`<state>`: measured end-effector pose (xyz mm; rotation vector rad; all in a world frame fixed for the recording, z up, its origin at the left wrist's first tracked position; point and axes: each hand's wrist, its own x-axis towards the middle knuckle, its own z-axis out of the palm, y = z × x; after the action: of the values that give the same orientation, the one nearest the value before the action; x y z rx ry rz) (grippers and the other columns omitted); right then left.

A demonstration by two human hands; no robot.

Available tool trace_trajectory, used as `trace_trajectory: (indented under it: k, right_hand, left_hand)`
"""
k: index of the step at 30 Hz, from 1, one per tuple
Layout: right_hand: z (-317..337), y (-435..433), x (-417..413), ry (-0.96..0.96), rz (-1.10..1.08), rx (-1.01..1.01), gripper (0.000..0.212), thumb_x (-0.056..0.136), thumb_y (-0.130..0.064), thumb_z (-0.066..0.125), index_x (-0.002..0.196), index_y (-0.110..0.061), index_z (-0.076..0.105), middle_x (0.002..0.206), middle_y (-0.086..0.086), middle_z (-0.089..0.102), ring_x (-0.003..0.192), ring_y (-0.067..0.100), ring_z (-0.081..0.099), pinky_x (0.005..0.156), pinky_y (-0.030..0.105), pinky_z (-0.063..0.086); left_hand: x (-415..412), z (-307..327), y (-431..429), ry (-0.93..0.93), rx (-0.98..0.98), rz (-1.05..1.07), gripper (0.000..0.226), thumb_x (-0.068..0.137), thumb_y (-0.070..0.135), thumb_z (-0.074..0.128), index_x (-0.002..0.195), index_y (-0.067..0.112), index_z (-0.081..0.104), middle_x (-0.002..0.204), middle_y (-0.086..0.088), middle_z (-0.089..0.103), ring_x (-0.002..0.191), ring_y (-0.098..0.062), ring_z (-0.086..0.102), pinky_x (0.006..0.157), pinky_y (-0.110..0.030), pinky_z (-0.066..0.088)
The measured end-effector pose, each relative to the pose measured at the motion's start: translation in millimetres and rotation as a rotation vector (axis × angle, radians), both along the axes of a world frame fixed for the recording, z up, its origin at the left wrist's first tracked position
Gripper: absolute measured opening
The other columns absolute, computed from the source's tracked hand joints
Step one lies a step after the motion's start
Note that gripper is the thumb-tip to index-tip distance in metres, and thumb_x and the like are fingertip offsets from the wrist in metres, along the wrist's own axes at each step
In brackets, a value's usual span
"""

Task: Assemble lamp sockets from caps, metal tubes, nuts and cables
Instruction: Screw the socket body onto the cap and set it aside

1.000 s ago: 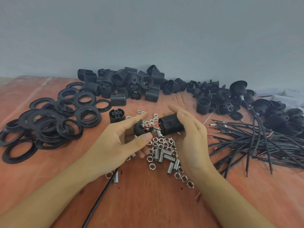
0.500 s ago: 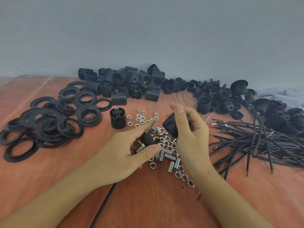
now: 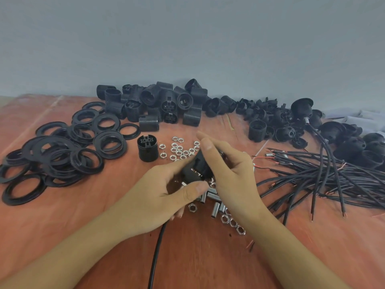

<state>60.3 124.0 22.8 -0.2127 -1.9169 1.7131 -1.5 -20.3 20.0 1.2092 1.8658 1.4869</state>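
At the middle of the reddish-brown table (image 3: pixel 116 184), both hands meet over a scatter of short threaded metal tubes (image 3: pixel 215 206) and silver hex nuts (image 3: pixel 178 151). The left hand (image 3: pixel 155 200) holds a black domed plastic cap (image 3: pixel 188 171), its fingers (image 3: pixel 193 191) curled round it with the thumb below and the index finger above. A thin black cable (image 3: pixel 156 253) runs from under this hand to the near edge of the view. The right hand (image 3: pixel 232 176) pinches a black ribbed socket body (image 3: pixel 202 163) from above with bent fingers, and the body lies against the cap; the joint between them is hidden. One black socket insert (image 3: pixel 147 148) stands upright just left of the nuts. Flat black plastic rings (image 3: pixel 62 151) lie heaped at the left, black ribbed sleeves (image 3: pixel 154 103) along the wall, and a bundle of black cables with bared ends (image 3: pixel 325 180) at the right.
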Motion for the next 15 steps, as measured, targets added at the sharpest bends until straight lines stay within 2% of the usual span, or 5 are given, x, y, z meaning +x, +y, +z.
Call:
trace_trajectory:
  k: [4,8,11,13,15]
  right_hand:
    - [0.8,-3.1,1.2,0.008,0.008,0.040,0.034,0.081,-0.044,0.058,0.103,-0.024,0.074,0.088,0.004,0.068,0.080,0.007,0.061,0.077,0.024,0.048]
    - [1.1,-2.7,1.2,0.023,0.009,0.063,0.031,0.081,-0.045,0.058,0.097,-0.026,0.075,0.084,0.002,0.066,0.078,0.005,0.060,0.074,0.020,0.046]
    - [1.6,-3.4,1.2,0.036,0.019,0.072,0.028,0.086,-0.048,0.059,0.093,-0.026,0.075,0.084,0.001,0.065,0.078,0.000,0.060,0.072,0.015,0.045]
    - [0.9,-1.7,2.0,0.021,0.056,0.071,0.032,0.093,-0.051,0.057,0.093,-0.025,0.075,0.085,0.001,0.063,0.081,0.004,0.060,0.074,0.023,0.050]
    - [1.5,1.9,2.4,-0.034,0.114,-0.021,0.029,0.092,-0.045,0.051,0.100,-0.029,0.074,0.097,0.009,0.065,0.087,0.013,0.062,0.081,0.032,0.053]
  left_hand:
    - [1.4,-3.2,-0.7,0.097,-0.035,-0.014,0.027,0.089,0.053,0.055,0.113,0.042,0.057,0.055,0.014,0.059,0.044,-0.004,0.054,0.051,-0.012,0.043]
    - [0.9,-4.2,-2.6,0.125,-0.069,-0.047,0.014,0.091,0.052,0.053,0.105,0.048,0.054,0.052,0.012,0.057,0.043,-0.004,0.052,0.053,-0.012,0.041]
    - [1.2,-3.6,-1.5,0.034,-0.058,-0.045,0.018,0.090,0.053,0.057,0.103,0.041,0.060,0.050,0.007,0.056,0.043,-0.004,0.049,0.055,-0.010,0.040]
    - [-0.2,-3.5,-0.3,-0.094,-0.015,0.030,0.037,0.085,0.048,0.068,0.115,0.030,0.060,0.055,0.007,0.061,0.045,-0.006,0.052,0.055,-0.011,0.043]
    - [-2.5,-2.9,0.2,-0.227,0.022,0.158,0.054,0.070,0.044,0.076,0.116,0.022,0.057,0.063,0.000,0.067,0.046,-0.011,0.057,0.049,-0.015,0.044]
